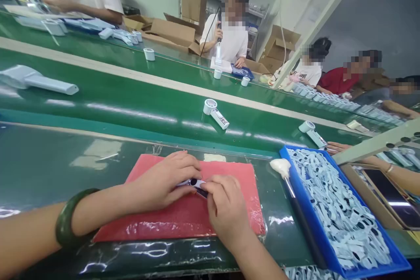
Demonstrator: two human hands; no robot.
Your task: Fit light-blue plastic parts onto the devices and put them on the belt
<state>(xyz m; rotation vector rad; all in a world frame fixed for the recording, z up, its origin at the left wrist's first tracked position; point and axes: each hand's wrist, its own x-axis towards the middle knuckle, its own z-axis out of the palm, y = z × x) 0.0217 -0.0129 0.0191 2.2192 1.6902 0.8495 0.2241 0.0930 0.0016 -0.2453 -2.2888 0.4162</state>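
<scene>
Both hands are meeting over a red mat [164, 223] that is lying on the shiny green surface [42, 170]. The left hand [160, 181] is curling its fingers and pinching one end of a small part [194, 183]. The part is pale with a dark round hole in it. The right hand [226, 208] is pinching the other end of the same part with its thumb and fingertips. The part is sitting just above the mat, between the two hands. A dark green bangle [67, 223] is sitting on the left wrist.

A blue tray [315, 227] is standing just to the right of the mat. It is holding a big heap of pale blue parts [341, 210]. A brush [288, 183] with a white tip and a dark handle is lying along the left wall of the tray.

Behind the mat, a green belt [131, 92] is carrying small white fans [215, 112]. One more fan [311, 133] is lying farther right, near another person's hand [337, 147]. Across the belt, a person in a white shirt [229, 39] is sitting and holding a tool up. Brown boxes [173, 30] are lying open behind them.
</scene>
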